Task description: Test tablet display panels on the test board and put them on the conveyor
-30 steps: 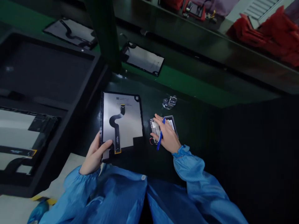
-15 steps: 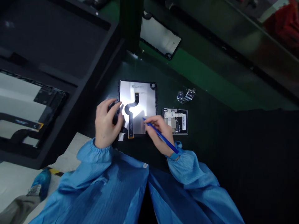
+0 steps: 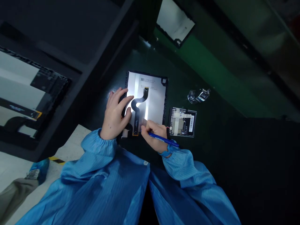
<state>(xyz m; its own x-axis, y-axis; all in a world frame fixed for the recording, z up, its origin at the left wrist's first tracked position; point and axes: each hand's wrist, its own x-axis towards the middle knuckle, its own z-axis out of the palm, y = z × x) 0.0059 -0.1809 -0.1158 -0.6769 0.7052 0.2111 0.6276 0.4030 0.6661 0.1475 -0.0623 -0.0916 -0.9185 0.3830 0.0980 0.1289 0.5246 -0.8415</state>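
A silver display panel (image 3: 152, 97) lies back side up on the dark bench, with a black S-shaped flex cable (image 3: 137, 107) running down its middle. My left hand (image 3: 116, 115) rests on the panel's left edge, fingers stretched flat and thumb near the cable. My right hand (image 3: 153, 134) is closed round a blue pen (image 3: 164, 140), its tip down at the panel's lower edge beside the cable's end. A small black circuit board (image 3: 182, 122) with white labels lies just right of the panel.
A small metal clip-like piece (image 3: 199, 95) lies beyond the circuit board. Another panel (image 3: 175, 22) rests on the green strip at the back. A black tray (image 3: 28, 81) holding more panels fills the left. The floor and a blue shoe (image 3: 37, 170) show at the lower left.
My right hand left the circuit board and brought the pen onto the panel's lower edge. My left hand shifted from the bottom corner to lie flat on the left edge. The view tilted down.
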